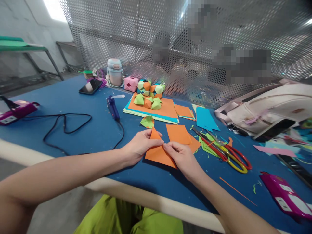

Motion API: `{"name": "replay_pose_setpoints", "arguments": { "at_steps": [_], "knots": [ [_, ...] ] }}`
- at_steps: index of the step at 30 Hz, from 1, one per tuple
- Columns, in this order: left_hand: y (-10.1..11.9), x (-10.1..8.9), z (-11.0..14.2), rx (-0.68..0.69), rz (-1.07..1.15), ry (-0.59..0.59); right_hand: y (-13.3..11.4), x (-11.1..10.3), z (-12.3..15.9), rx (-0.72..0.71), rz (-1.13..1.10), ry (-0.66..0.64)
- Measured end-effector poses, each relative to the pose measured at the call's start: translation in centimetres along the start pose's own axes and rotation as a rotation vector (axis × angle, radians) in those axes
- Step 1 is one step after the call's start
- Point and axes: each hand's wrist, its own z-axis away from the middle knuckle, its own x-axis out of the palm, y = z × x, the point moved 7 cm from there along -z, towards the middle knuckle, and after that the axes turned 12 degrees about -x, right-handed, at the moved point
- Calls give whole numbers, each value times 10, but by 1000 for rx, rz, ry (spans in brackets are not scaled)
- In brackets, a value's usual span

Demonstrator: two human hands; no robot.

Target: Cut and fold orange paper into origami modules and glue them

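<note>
Between my hands is a sheet of orange paper (159, 156), partly folded, with one corner standing up. My left hand (140, 144) pinches it from the left, thumb near the middle of the paper. From the right, my right hand (181, 156) grips the same paper, its thumb and fingertips meeting close to the left thumb. Just beyond lies a small folded green and orange paper piece (147, 122). More orange paper squares (179, 134) rest to the right of the hands. Scissors with red and yellow handles (226, 152) lie on green paper scraps farther right.
A blue glue gun (113, 109) with its cord lies left on the blue table (60, 97). Folded paper balls (151, 89) sit on stacked coloured sheets (168, 109). A bottle (115, 73), phone (90, 86), pale bag (268, 100) and purple power strip (285, 195) surround the work area.
</note>
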Motion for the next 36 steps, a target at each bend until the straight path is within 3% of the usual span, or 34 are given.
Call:
{"name": "replay_pose_setpoints", "arguments": {
  "at_steps": [3,6,9,13,24,36],
  "knots": [
    [-4,3,-1,-83,90,-54,0,-2,1,-13,13,8],
    [-12,5,-2,-222,71,-100,-2,0,1,-30,20,-13],
    [-17,5,-2,-277,29,-127,-5,2,2,-48,36,-32],
    [-17,4,-2,-246,-10,-130,-3,2,2,-22,49,-45],
    [-10,-3,-1,-128,-178,63,1,5,2,-34,60,-55],
    [-8,1,-3,-109,-156,-15,-2,2,5,-22,37,-71]
  ]
}}
